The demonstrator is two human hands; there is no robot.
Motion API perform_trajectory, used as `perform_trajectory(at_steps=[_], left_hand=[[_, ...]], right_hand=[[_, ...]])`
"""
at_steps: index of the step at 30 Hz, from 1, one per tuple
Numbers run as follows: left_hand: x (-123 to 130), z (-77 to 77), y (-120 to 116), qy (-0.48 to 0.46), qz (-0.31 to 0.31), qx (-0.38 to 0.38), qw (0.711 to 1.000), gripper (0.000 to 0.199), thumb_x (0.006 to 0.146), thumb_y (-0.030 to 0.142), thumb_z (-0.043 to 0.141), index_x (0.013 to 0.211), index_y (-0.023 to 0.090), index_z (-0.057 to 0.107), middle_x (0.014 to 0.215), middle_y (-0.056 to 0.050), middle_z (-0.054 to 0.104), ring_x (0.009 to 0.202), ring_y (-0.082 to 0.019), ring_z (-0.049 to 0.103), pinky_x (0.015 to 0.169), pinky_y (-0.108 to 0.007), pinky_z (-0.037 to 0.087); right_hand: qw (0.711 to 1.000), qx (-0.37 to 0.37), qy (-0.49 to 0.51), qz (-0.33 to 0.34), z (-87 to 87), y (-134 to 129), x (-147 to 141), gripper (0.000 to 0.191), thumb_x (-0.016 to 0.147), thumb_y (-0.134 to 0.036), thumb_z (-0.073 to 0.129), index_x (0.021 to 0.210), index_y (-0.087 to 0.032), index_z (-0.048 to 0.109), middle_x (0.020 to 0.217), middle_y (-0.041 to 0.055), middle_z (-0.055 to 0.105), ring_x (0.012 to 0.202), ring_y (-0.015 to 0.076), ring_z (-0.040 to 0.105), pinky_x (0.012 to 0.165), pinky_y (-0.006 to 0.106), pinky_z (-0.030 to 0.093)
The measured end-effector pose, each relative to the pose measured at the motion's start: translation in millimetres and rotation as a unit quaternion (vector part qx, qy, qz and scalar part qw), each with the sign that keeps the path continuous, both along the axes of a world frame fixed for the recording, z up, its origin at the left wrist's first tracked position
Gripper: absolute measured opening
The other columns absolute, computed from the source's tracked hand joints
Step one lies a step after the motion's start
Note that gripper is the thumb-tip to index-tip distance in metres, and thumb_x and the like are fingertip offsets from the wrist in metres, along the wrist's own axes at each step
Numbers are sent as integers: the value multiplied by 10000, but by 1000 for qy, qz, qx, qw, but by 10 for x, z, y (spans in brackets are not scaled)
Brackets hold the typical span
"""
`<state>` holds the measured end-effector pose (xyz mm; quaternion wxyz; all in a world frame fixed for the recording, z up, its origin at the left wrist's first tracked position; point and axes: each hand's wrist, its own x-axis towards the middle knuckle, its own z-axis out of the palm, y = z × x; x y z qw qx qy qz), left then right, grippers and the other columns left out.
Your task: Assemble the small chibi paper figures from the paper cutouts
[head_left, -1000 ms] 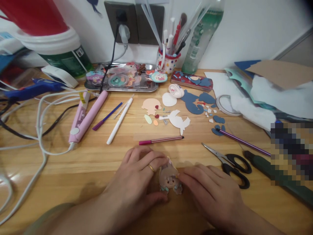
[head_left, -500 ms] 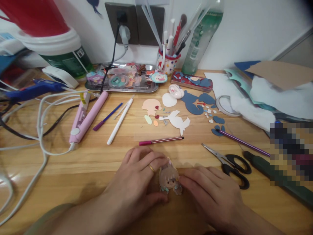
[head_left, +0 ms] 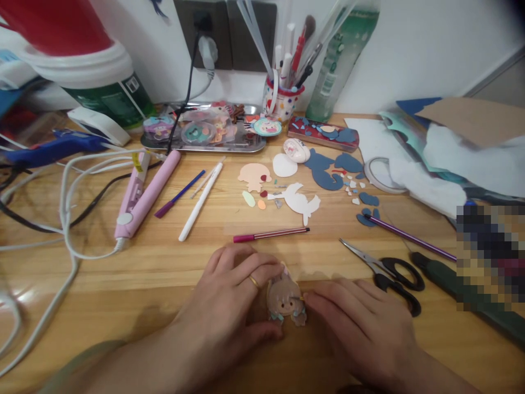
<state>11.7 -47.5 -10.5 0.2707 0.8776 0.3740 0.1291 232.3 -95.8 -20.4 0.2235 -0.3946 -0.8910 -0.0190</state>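
A small flat cartoon figure (head_left: pixel 284 301) with a brown-haired head lies on the wooden table, between both hands. My left hand (head_left: pixel 229 301) curls round its left side, fingertips at the top edge and thumb near the bottom, gripping it; a gold ring is on one finger. My right hand (head_left: pixel 365 323) is closed at the figure's right side, pinching a thin, dark-tipped tool (head_left: pixel 300 299) whose tip lies over the figure's face. Most of that tool is hidden by the fingers.
Scissors (head_left: pixel 385 276) and a dark green tool (head_left: pixel 467 295) lie right. Beyond the hands are a magenta pen (head_left: pixel 270 235), a white pen (head_left: pixel 200 202) and paper cutouts (head_left: pixel 301 201). A pink hair iron (head_left: pixel 150 194) with cables sits left; a metal tray (head_left: pixel 246 146) stands behind.
My right hand has shifted slightly right, drawing the thin tool's tip back across the figure's face. My left hand and the figure keep nearly the same place.
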Motion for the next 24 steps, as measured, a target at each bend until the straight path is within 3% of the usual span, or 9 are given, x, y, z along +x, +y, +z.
perform_trajectory(at_steps=[13,19,24], left_hand=[[-11,-1,-8,-1,-4,6,1000,537,707,362,692,1163,247,432,1153,-12,550,1064,-253,397,900,-421,337],[-5,-6,-3,0,-7,12,1000,540,698,368,699,1154,240,439,1150,-19,550,1063,-253,401,900,-421,337],[-4,12,-11,4,-5,8,1000,523,703,363,696,1145,239,444,1147,-25,552,1064,-256,403,901,-426,339]], right_hand=[[1000,19,6,23,18,5,-17,220,837,-73,418,923,-109,617,848,70,648,762,177,549,623,296,388],[1000,15,16,-12,9,-5,-19,218,832,-74,434,939,-122,618,860,66,646,773,174,547,651,299,391],[1000,15,6,19,13,0,-20,224,844,-81,414,930,-112,618,840,69,649,746,171,550,631,297,388]])
